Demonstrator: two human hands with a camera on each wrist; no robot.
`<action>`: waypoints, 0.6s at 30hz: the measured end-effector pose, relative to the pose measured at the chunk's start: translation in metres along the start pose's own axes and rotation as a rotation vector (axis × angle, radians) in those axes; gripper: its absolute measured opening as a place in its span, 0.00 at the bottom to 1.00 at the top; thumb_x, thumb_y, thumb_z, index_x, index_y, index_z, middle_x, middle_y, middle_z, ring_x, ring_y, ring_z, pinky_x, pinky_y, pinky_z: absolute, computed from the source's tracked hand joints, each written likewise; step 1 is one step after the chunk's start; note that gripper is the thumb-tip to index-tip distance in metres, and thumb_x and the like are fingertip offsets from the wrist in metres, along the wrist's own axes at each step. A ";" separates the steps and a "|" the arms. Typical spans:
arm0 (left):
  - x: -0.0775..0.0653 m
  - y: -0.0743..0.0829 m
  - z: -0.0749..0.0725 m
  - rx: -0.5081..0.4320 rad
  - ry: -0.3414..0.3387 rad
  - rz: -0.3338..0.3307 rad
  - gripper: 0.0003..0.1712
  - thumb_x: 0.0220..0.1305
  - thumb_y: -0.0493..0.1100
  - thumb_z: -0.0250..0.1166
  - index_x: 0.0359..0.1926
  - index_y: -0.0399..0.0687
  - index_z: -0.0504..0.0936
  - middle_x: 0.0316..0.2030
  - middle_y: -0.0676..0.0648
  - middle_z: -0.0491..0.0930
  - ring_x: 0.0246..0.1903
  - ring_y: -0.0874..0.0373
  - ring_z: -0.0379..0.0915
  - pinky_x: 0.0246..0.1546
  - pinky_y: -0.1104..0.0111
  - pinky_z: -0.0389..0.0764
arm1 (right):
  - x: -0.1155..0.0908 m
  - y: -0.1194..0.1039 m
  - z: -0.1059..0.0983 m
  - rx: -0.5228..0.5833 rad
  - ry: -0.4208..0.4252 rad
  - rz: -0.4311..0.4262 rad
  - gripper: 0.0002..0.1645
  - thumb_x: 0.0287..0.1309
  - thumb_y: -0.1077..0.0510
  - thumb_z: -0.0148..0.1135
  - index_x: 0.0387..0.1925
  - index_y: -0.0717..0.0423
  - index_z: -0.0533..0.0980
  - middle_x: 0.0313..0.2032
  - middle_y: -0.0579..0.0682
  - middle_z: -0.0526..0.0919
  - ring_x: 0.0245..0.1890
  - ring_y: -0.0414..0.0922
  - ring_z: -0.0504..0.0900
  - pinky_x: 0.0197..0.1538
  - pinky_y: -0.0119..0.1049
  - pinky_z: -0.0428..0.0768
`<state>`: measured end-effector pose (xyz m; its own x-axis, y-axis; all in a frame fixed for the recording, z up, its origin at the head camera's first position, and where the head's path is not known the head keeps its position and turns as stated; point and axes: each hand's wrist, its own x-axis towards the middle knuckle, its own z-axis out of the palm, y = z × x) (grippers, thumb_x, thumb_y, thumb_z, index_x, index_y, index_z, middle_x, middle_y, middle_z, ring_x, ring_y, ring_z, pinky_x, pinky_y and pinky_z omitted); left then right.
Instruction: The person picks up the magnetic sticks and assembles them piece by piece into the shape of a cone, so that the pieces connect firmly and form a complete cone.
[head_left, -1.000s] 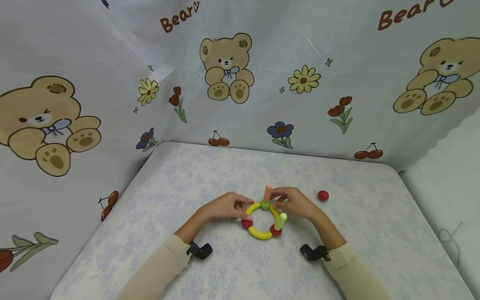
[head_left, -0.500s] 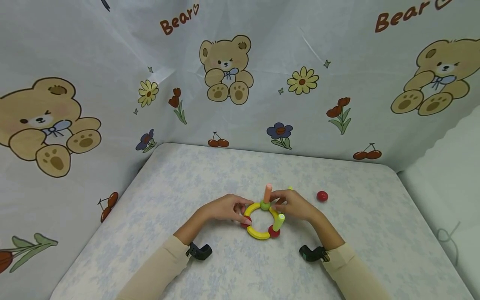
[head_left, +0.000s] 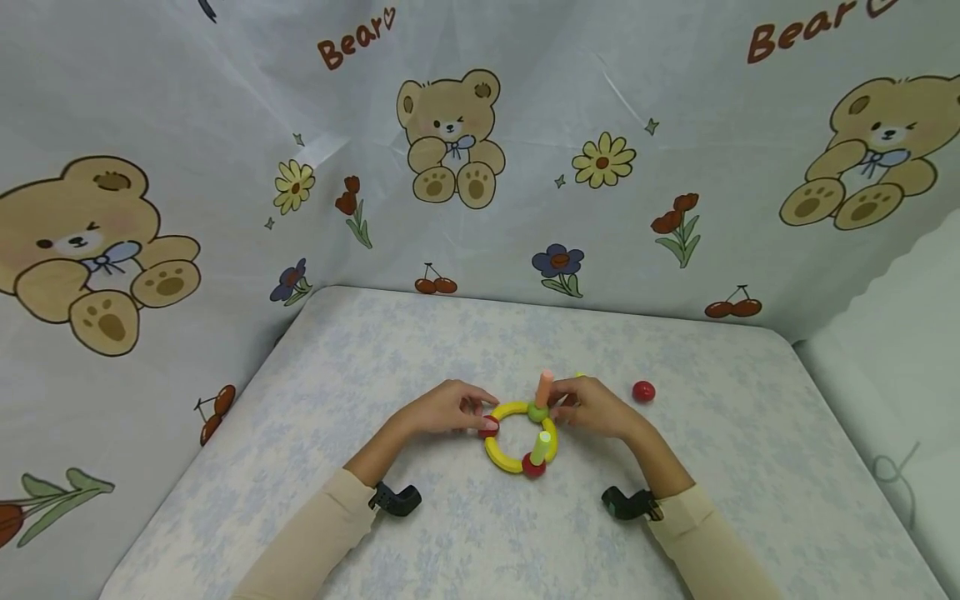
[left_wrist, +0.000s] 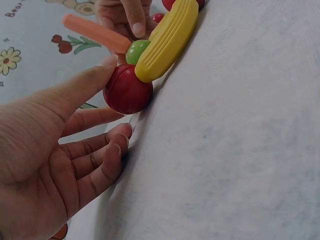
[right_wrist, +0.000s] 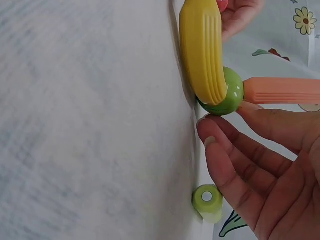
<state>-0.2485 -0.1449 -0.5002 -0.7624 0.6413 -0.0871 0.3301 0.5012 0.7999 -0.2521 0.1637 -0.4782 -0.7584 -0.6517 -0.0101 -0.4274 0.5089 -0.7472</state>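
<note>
Printed bears (head_left: 450,137) and flowers (head_left: 604,160) dot the pale sheet (head_left: 525,100) behind the table (head_left: 375,333). From the head, the word "Bear" with a heart can be read on the sheet twice, near the top middle and at the top right; no brand shows on the toys. A toy ring (head_left: 504,458) lies on the table between the left hand (head_left: 448,408) and the right hand (head_left: 592,407). It has yellow bars (head_left: 513,407), a left red ball (head_left: 489,427), a near red ball (head_left: 534,465) with a light green stick (head_left: 541,447) standing up, and a far green ball (head_left: 537,412) with a peach stick (head_left: 544,389). A loose red ball (head_left: 643,392) sits apart, past the right hand. From the left wrist, the left hand pinches the left red ball with its thumb on top. It looks smooth, shiny and hard, so it may be slippery. From the right wrist, the right hand pinches the green ball by thumb and fingertip, and a loose green piece (right_wrist: 206,198) with a hole lies nearby. The toy ring looks light and stiff, but its joints may pop apart, so the balls seem good places to hold, and the grooved bars may grip well too.
</note>
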 end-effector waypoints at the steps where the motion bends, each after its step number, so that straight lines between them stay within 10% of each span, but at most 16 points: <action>1: 0.000 0.000 0.000 -0.003 0.009 -0.004 0.26 0.65 0.53 0.72 0.60 0.47 0.84 0.31 0.53 0.82 0.23 0.58 0.76 0.24 0.70 0.75 | 0.000 0.000 -0.001 0.004 -0.003 0.005 0.13 0.64 0.68 0.65 0.47 0.54 0.84 0.42 0.50 0.86 0.36 0.47 0.80 0.36 0.35 0.83; 18: 0.005 -0.010 0.006 -0.056 0.216 -0.034 0.16 0.69 0.54 0.68 0.49 0.52 0.88 0.24 0.50 0.81 0.14 0.60 0.68 0.16 0.70 0.70 | -0.002 0.002 -0.002 0.087 -0.058 0.048 0.08 0.62 0.64 0.70 0.43 0.59 0.83 0.33 0.53 0.84 0.26 0.51 0.83 0.29 0.44 0.84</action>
<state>-0.2521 -0.1431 -0.5124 -0.8761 0.4821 0.0100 0.2756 0.4836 0.8308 -0.2529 0.1670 -0.4785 -0.7459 -0.6607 -0.0841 -0.3448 0.4911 -0.7999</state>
